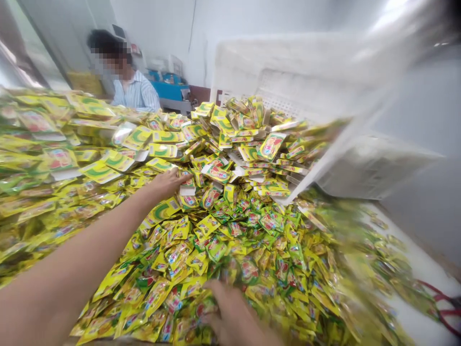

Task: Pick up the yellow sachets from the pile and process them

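Fingers of the left hand are being held outstretched at a box, in the heap left of the white crate; whether it's being gripped can't be told, thumb hidden. Right hand is being blurred low over the sachets; finger state can't be told either. Box is being judged light, stiffish card, crushable; a pinch across the long sides, clear of the flap, is being favoured. Sachets are being judged light, soft, slippery; edge pinch advised. Box's open white end is being pointed nearward, long axis apparently running away; sachets are being seen at all angles.
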A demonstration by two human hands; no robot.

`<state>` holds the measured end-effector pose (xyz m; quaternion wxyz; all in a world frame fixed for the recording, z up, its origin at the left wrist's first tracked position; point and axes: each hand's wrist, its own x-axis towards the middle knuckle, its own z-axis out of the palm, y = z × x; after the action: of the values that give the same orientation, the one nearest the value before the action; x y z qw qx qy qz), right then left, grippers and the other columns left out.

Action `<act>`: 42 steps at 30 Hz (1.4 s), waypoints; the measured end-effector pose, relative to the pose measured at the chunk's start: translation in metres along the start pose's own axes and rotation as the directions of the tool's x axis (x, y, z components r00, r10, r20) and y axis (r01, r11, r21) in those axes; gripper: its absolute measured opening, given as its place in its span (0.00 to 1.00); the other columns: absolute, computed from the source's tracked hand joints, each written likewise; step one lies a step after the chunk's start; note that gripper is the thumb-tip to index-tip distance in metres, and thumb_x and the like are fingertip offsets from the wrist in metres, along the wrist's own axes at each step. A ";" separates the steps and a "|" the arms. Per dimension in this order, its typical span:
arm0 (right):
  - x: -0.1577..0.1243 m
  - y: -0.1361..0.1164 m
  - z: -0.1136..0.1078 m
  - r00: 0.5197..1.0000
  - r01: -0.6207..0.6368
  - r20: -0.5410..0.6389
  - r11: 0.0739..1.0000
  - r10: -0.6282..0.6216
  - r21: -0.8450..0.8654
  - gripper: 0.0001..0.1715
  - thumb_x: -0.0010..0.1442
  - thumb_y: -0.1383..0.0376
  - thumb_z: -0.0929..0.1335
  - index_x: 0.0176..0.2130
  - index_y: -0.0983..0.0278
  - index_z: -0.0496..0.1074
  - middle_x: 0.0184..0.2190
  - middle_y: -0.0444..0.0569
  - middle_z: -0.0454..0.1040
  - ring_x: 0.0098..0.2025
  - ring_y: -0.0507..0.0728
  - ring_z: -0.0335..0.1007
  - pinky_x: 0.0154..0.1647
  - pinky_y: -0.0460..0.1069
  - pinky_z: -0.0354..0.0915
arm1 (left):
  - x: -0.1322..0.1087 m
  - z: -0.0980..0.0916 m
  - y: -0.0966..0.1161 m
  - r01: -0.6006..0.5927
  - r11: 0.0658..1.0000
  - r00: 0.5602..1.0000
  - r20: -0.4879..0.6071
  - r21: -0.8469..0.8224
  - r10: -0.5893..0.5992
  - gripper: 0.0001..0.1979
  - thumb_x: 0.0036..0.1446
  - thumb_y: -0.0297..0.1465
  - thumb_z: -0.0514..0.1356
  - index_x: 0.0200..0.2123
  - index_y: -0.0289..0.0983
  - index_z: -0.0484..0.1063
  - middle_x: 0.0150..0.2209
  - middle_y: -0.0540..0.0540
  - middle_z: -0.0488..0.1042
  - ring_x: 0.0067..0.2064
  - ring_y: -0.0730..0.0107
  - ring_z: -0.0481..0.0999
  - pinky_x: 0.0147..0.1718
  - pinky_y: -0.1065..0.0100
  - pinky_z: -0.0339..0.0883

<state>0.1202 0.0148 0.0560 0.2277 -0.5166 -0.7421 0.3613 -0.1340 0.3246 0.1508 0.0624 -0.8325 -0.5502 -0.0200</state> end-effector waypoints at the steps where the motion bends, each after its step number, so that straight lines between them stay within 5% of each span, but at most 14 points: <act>1: -0.002 0.005 0.000 0.998 -0.061 -0.027 0.994 0.064 0.090 0.23 0.55 0.65 0.72 0.50 0.56 0.68 0.38 0.45 0.72 0.39 0.56 0.69 0.36 0.46 0.61 | 0.001 0.000 0.006 -0.020 0.999 1.000 0.002 0.035 0.020 0.35 0.53 0.21 0.57 0.62 0.53 0.61 0.63 0.35 0.59 0.59 0.35 0.61 0.51 0.43 0.56; 3: -0.003 0.015 -0.001 0.990 -0.112 -0.053 0.960 0.130 0.255 0.18 0.54 0.63 0.73 0.45 0.58 0.71 0.30 0.41 0.70 0.32 0.53 0.66 0.30 0.44 0.59 | 0.002 -0.002 0.018 -0.062 0.994 0.998 0.014 0.085 0.061 0.33 0.55 0.21 0.56 0.62 0.50 0.61 0.66 0.34 0.53 0.65 0.30 0.47 0.54 0.33 0.44; 5: -0.003 0.023 -0.003 0.985 -0.118 -0.063 0.896 0.160 0.428 0.13 0.53 0.63 0.73 0.40 0.61 0.72 0.26 0.39 0.68 0.28 0.51 0.63 0.28 0.43 0.58 | -0.002 -0.004 0.029 -0.119 0.987 0.992 0.055 0.104 0.114 0.33 0.56 0.20 0.54 0.63 0.49 0.60 0.62 0.33 0.60 0.64 0.34 0.50 0.54 0.33 0.41; 8: -0.004 0.030 -0.007 0.973 -0.160 -0.014 0.723 0.229 0.672 0.18 0.51 0.58 0.74 0.39 0.63 0.69 0.25 0.39 0.67 0.24 0.49 0.61 0.24 0.44 0.62 | -0.014 -0.008 0.041 -0.196 0.975 0.975 0.130 0.108 0.182 0.31 0.57 0.20 0.54 0.61 0.51 0.62 0.48 0.35 0.71 0.53 0.44 0.67 0.52 0.38 0.50; 11: -0.008 0.032 -0.011 0.960 -0.205 0.047 0.581 0.275 0.788 0.25 0.48 0.54 0.76 0.40 0.63 0.67 0.25 0.39 0.67 0.22 0.49 0.61 0.18 0.44 0.63 | -0.029 -0.012 0.046 -0.221 0.970 0.967 0.150 0.105 0.204 0.27 0.50 0.26 0.63 0.54 0.47 0.70 0.45 0.36 0.71 0.49 0.45 0.69 0.47 0.47 0.59; 14: -0.015 0.030 -0.019 0.965 -0.168 0.023 0.547 0.262 0.820 0.26 0.45 0.55 0.77 0.39 0.63 0.67 0.25 0.39 0.68 0.22 0.49 0.61 0.17 0.42 0.62 | -0.047 -0.020 0.047 -0.179 0.979 0.980 0.101 0.095 0.169 0.26 0.42 0.29 0.67 0.48 0.40 0.72 0.45 0.38 0.71 0.50 0.46 0.68 0.45 0.56 0.61; 18: -0.021 0.018 -0.049 0.908 -0.028 -0.223 0.584 0.354 0.812 0.22 0.50 0.57 0.75 0.40 0.63 0.68 0.28 0.42 0.70 0.25 0.50 0.65 0.20 0.43 0.62 | -0.091 -0.027 0.072 -0.055 0.997 0.998 -0.015 0.058 0.056 0.19 0.48 0.35 0.63 0.42 0.31 0.68 0.35 0.41 0.70 0.40 0.56 0.71 0.41 0.60 0.62; 21: -0.020 0.001 -0.076 0.771 0.115 -0.473 0.638 0.426 0.761 0.20 0.55 0.57 0.73 0.43 0.62 0.68 0.31 0.45 0.72 0.29 0.53 0.68 0.26 0.45 0.66 | -0.141 -0.010 0.127 -0.121 0.985 0.993 -0.001 -0.126 0.122 0.13 0.49 0.39 0.61 0.36 0.38 0.67 0.32 0.48 0.69 0.33 0.65 0.70 0.31 0.69 0.62; 23: -0.016 -0.008 -0.084 0.729 0.183 -0.566 0.687 0.385 0.703 0.19 0.56 0.58 0.72 0.45 0.62 0.67 0.32 0.45 0.73 0.31 0.54 0.69 0.30 0.47 0.68 | -0.174 0.011 0.171 -0.065 0.906 0.997 0.020 -0.419 0.081 0.09 0.51 0.35 0.58 0.36 0.41 0.66 0.32 0.49 0.70 0.31 0.66 0.71 0.29 0.69 0.62; 26: -0.011 -0.008 -0.080 0.759 0.166 -0.600 0.817 0.251 0.552 0.14 0.58 0.61 0.70 0.44 0.61 0.69 0.34 0.45 0.74 0.33 0.54 0.70 0.34 0.47 0.67 | -0.206 0.043 0.228 0.112 0.803 0.993 0.093 -0.585 -0.071 0.13 0.50 0.38 0.60 0.38 0.42 0.64 0.33 0.49 0.71 0.33 0.62 0.73 0.30 0.66 0.63; 29: -0.014 0.006 -0.071 0.784 0.048 -0.603 0.953 0.149 0.299 0.10 0.57 0.66 0.69 0.41 0.61 0.73 0.35 0.46 0.75 0.34 0.54 0.69 0.37 0.47 0.65 | -0.217 0.062 0.261 0.214 0.735 0.974 0.088 -0.643 -0.206 0.14 0.48 0.38 0.61 0.38 0.43 0.63 0.35 0.48 0.72 0.37 0.58 0.74 0.34 0.63 0.65; 33: -0.024 0.021 -0.076 0.847 -0.057 -0.514 0.984 0.138 0.170 0.10 0.54 0.71 0.68 0.38 0.61 0.76 0.33 0.43 0.76 0.33 0.53 0.69 0.38 0.46 0.63 | -0.220 0.075 0.284 0.213 0.676 0.959 0.018 -0.706 -0.284 0.19 0.47 0.36 0.61 0.44 0.42 0.63 0.43 0.43 0.72 0.45 0.53 0.74 0.40 0.60 0.67; 39: -0.029 0.016 -0.095 0.946 -0.038 -0.320 0.998 0.050 0.044 0.22 0.51 0.75 0.66 0.44 0.59 0.76 0.38 0.45 0.75 0.40 0.55 0.68 0.43 0.47 0.62 | -0.226 0.080 0.305 0.285 0.573 0.932 0.082 -0.769 -0.353 0.20 0.46 0.41 0.63 0.41 0.43 0.62 0.39 0.44 0.70 0.40 0.52 0.74 0.36 0.58 0.68; 42: -0.032 0.010 -0.100 0.979 -0.028 -0.204 0.994 0.006 -0.105 0.16 0.51 0.76 0.66 0.36 0.61 0.78 0.33 0.46 0.72 0.41 0.55 0.67 0.44 0.47 0.60 | -0.230 0.079 0.311 0.246 0.552 0.934 0.042 -0.797 -0.355 0.19 0.47 0.39 0.63 0.41 0.44 0.62 0.38 0.45 0.69 0.41 0.52 0.74 0.38 0.57 0.68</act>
<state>0.2089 0.0173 0.1123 0.2712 -0.5685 -0.7290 0.2681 0.0581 0.0044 0.0234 -0.2820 -0.6639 -0.6130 -0.3224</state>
